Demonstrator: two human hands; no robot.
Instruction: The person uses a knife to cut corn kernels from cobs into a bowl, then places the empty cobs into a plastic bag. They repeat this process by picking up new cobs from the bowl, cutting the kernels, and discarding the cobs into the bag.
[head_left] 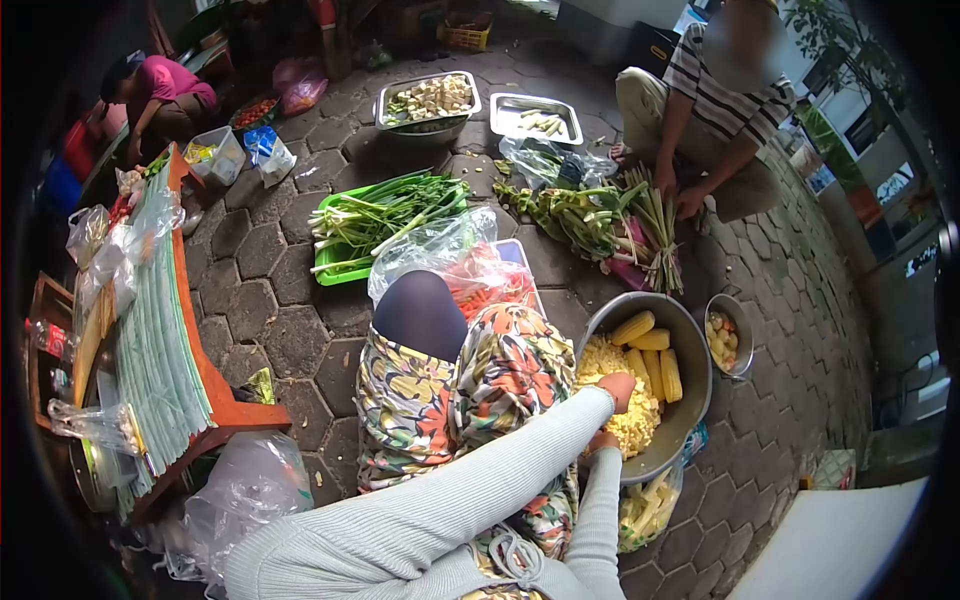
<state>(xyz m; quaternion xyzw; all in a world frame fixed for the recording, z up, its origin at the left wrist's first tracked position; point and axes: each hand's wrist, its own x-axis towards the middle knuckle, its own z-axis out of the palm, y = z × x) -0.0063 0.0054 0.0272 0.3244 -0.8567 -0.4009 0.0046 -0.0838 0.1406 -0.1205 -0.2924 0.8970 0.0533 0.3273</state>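
A large grey metal pot (703,385) stands to the right of my knees. Inside it are loose yellow corn kernels (632,428) and several whole peeled corn cobs (668,372). My left hand (618,391) reaches across my lap into the pot, closed just above the kernels. Closer to me, my right hand (602,442) is at the pot's near side, also closed and partly covered by its sleeve. What either hand grips is hidden from this angle.
Spring onions (400,212) fill a green tray; red chillies (490,280) lie beside my knees. Opposite, a person (735,110) handles long leafy stalks (655,225). A smaller pot (745,340) and a bag of corn cobs (650,512) flank the large pot. A wooden bench (190,310) stands left.
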